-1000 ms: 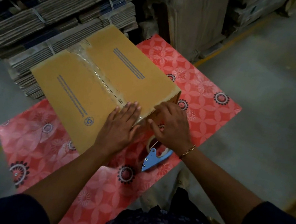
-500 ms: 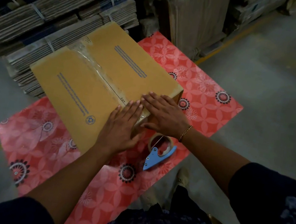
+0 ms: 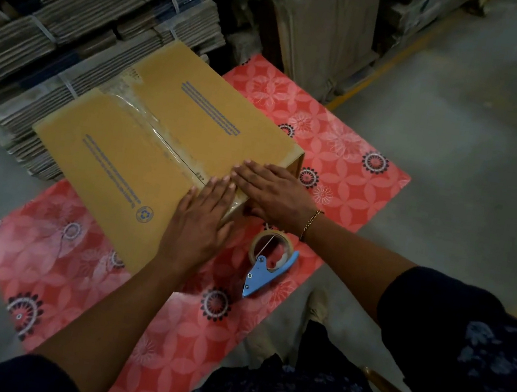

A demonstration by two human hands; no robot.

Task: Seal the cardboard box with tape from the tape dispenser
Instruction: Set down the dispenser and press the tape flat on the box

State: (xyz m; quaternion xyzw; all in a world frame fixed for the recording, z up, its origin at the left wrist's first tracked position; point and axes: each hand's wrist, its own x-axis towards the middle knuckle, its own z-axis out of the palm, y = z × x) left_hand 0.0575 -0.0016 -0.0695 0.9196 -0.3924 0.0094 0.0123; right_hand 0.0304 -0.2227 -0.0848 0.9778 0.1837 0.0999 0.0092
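Tape appears already laid along the cardboard box point(image 3: 157, 147) seam; left hand point(image 3: 201, 221) and right hand point(image 3: 273, 191) are pressed flat, spread. The tape dispenser point(image 3: 269, 261) lies beside it; smoothing is judged next.

Near end of the brown cardboard box point(image 3: 142, 158) is covered by both flat hands. The blue-handled tape dispenser point(image 3: 269, 258) lies unobstructed on the red floral mat point(image 3: 71, 272). Far side is blocked by bundled flat cardboard stacks point(image 3: 78, 1); grey floor point(image 3: 476, 144) rightward is open.
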